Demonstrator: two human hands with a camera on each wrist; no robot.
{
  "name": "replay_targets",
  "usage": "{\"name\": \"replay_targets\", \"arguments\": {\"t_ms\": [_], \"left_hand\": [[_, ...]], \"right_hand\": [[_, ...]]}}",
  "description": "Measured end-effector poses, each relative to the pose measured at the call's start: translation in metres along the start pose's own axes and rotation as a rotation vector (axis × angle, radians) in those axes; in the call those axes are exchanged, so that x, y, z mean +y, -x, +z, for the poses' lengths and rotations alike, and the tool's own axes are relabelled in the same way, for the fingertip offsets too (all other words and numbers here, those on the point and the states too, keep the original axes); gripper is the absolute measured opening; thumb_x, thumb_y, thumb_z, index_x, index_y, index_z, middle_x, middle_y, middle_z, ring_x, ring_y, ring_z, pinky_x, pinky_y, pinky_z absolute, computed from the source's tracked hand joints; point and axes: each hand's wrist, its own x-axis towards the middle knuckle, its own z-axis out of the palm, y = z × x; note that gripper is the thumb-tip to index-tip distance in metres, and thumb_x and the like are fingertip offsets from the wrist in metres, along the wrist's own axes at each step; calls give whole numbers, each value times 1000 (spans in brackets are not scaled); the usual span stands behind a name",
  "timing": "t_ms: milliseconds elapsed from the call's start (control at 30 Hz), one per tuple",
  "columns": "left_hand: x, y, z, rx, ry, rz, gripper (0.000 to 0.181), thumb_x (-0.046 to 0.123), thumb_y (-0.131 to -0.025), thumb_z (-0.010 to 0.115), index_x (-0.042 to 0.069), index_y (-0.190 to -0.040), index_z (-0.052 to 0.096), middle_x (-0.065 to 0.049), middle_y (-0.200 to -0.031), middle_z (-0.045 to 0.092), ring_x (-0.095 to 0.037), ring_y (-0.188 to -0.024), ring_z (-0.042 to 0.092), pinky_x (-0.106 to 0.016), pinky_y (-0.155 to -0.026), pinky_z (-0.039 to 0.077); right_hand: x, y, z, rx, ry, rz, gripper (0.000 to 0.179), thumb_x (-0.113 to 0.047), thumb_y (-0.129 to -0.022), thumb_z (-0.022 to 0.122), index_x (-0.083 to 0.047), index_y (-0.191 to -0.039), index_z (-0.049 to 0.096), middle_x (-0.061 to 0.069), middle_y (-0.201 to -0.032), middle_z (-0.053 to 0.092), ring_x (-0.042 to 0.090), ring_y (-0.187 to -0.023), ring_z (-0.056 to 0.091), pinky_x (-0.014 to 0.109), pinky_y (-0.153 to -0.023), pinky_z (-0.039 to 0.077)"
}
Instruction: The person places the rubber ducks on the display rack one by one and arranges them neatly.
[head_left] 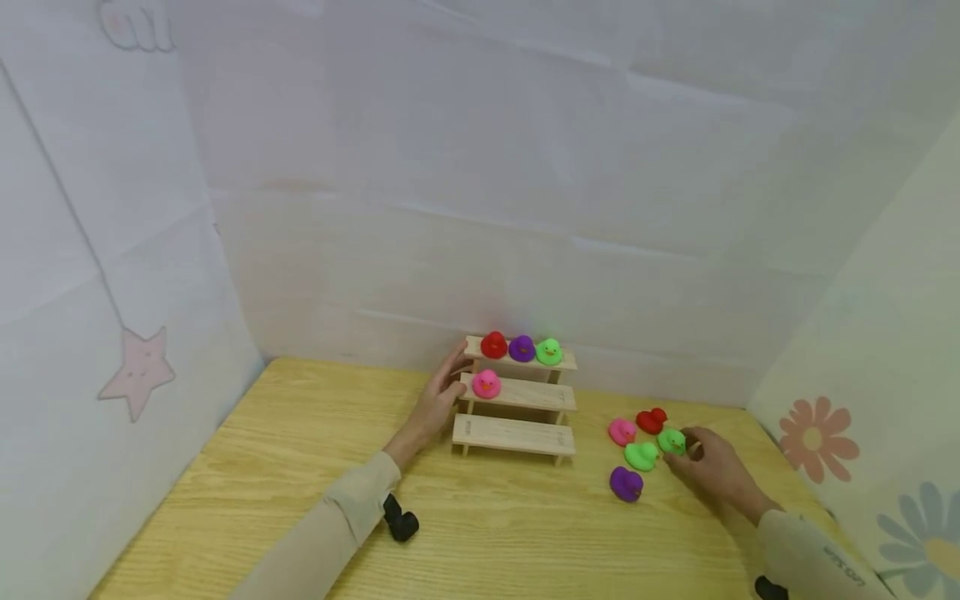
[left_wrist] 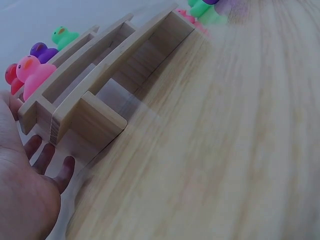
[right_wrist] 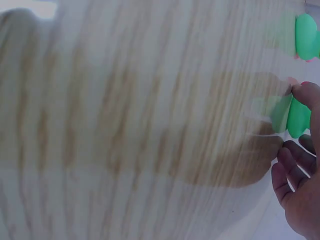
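Observation:
My left hand [head_left: 435, 406] rests at the left end of a three-tier wooden stand [head_left: 513, 433], fingers by the top tier and thumb at the middle one. In the left wrist view, several fingers hang loose beside the stand's end. On the top tier sit a red duck [head_left: 493, 345], a purple duck [head_left: 522, 348] and a green duck [head_left: 549, 352]. A pink duck [head_left: 486, 383] is at the left of the middle tier. To the right, my right hand [head_left: 712, 468] pinches a green duck [head_left: 671, 441] low at the table, between thumb and fingers.
Beside the pinched duck lie a red duck [head_left: 651, 420], a pink duck [head_left: 622, 432], another green duck [head_left: 641, 456] and a purple duck [head_left: 626, 484]. White sheeting [head_left: 480, 225] walls the back and sides of the wooden table [head_left: 480, 533]. Black wrist gear [head_left: 401, 521] hangs by the left sleeve.

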Motion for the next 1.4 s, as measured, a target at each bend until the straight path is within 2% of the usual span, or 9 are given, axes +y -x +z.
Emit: {"name": "replay_targets", "arguments": {"t_ms": [200,600,1000,1233,1400], "left_hand": [[-5,0,2,12,-17,9,76,-8,-98,45,26,-163,27,-10,-151,44,-37,-132,47,-36,-89,49],[-7,-5,4,24,-27,27,75,-7,-99,46,28,-163,28,-8,-151,44,-31,-133,48,-38,-91,49],[-9,-7,7,13,-23,48,75,-5,-97,46,23,-164,26,-16,-151,42,-42,-134,45,-34,-86,49],[-8,-6,8,8,-24,46,76,-6,-97,46,25,-163,26,-15,-151,43,-39,-133,47,-36,-84,49],[-6,-6,8,7,-23,38,75,-5,-99,45,25,-164,24,-15,-152,41,-40,-134,45,-37,-87,48]], "right_hand": [[3,-1,6,33,19,0,64,-36,-90,79,8,-131,57,13,-109,63,25,-91,58,38,-73,51],[5,-4,3,47,29,-22,60,-32,-90,80,9,-129,60,10,-105,62,23,-88,59,37,-72,51],[10,-3,1,64,50,-24,55,-30,-89,81,8,-124,62,10,-103,64,22,-86,60,37,-70,52],[8,2,-6,22,38,-11,61,-36,-90,80,8,-127,61,12,-108,65,21,-87,61,35,-70,53],[-2,5,-19,31,30,-55,59,-28,-89,81,11,-128,59,14,-107,64,20,-84,63,32,-66,53]]}}
